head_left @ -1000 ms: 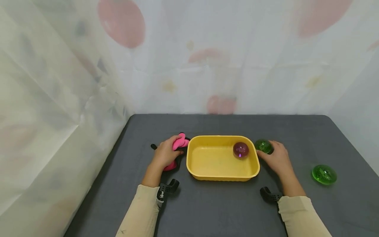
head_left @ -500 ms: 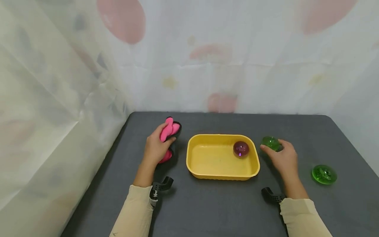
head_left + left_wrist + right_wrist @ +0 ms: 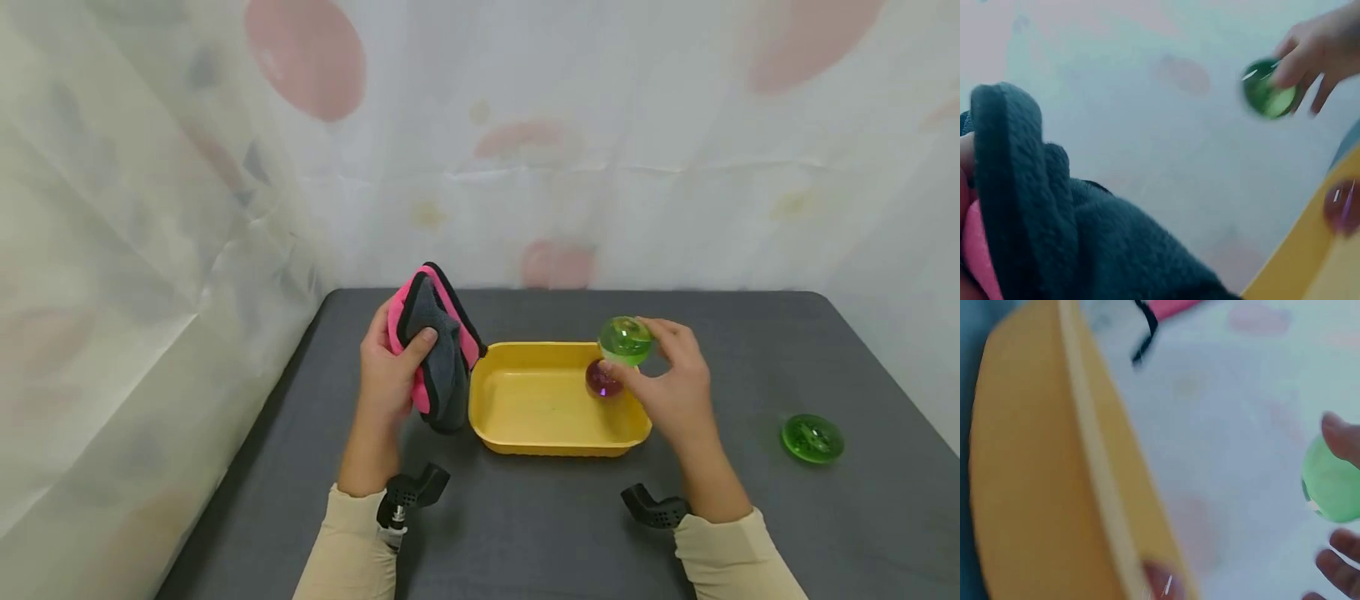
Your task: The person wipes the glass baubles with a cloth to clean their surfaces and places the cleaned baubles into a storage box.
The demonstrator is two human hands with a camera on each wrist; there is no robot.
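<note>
Tray: yellow tray (image 3: pixel 558 437) on the worktop (image 3: pixel 525 533), between both grips.
Cloth: pink-grey cloth (image 3: pixel 442 367), soft, limp; left hand (image 3: pixel 386 375) clutches its bunched middle.
Ball: green ball (image 3: pixel 625 340), smooth, likely slippery; right hand (image 3: pixel 671 383) pinches it by fingertips above the tray's right end.

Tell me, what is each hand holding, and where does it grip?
Left hand grips the pink-and-grey cloth around its middle; right hand pinches the green ball at its sides.
</note>
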